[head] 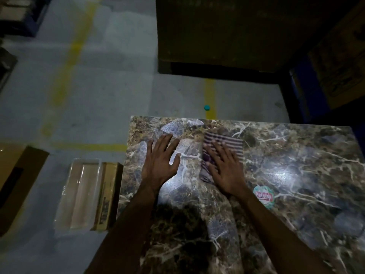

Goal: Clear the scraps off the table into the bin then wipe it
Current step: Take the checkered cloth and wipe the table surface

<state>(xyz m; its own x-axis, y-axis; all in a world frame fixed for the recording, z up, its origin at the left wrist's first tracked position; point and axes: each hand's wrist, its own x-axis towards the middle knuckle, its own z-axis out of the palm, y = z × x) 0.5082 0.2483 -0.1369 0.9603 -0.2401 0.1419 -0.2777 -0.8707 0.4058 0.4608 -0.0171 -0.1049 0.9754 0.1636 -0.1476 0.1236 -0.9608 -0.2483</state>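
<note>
My right hand [225, 171] pressed flat, fingers straight, on 1 striped cloth [227, 144] near the table's [296, 175] far edge, my left hand [161, 161] lay flat beside it gripping nothing; the soft, light cloth likely bunches, best pressed centrally.

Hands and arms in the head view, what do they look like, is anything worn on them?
Both arms are bare along the whole forearm in view, with no sleeves showing. The left hand and right hand wear no gloves. No rings, watch or bands are visible, though the picture is dim and the right hand's fingers are blurred.
</note>
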